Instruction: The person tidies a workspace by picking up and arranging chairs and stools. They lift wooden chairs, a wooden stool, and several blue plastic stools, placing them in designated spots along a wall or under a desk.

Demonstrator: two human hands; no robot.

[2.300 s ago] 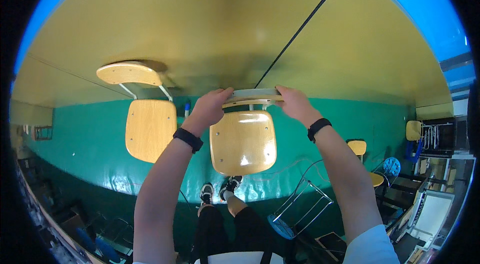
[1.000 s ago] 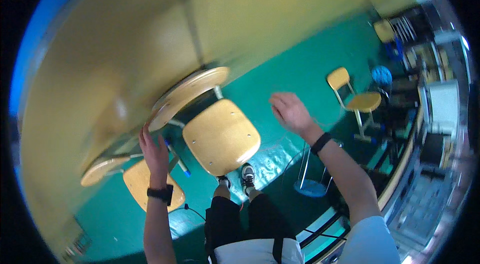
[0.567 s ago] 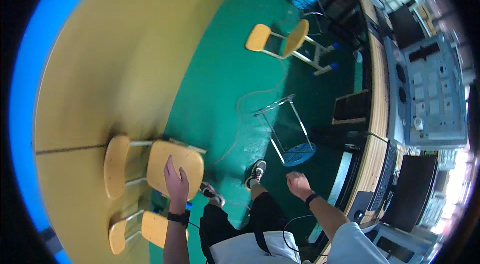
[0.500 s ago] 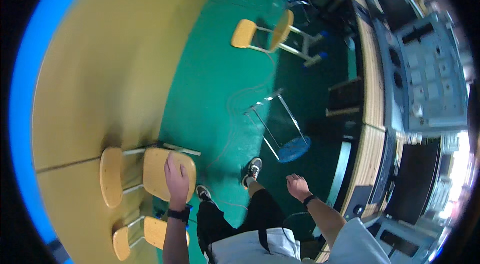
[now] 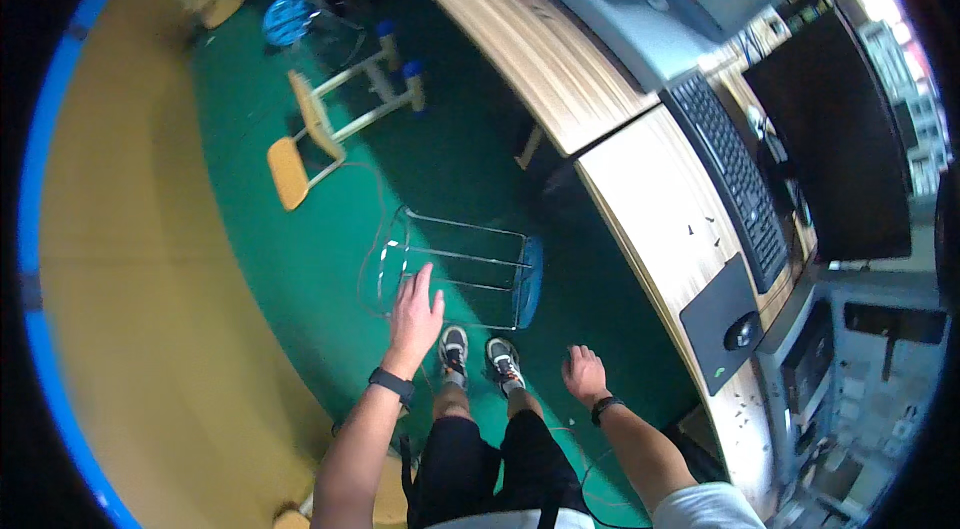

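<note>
Watching from afar, I find the stool lying on its side on the green floor, at the centre of the frame, just above the shoes. I judge it light for its size: thin metal tube with a blue seat, stiff throughout and hard to break. Bright glints on the legs suggest smooth metal, so a loose hold could let them slide or roll. I'd take it by the upper leg close to the seat, where I expect most of the weight to sit, or else wrap the seat's rim; holding only the foot end would probably leave the seat swinging.

Its long axis runs nearly straight across the frame, dipping slightly toward the right. The seat, seen almost edge-on, faces right toward the table, and the legs point left.

My left grip is wide and empty, fingers stretched over the lower left of the legs; it looks apart from them. My right grip is loosely curled below and right of the seat, and I cannot tell whether it holds anything.
</note>
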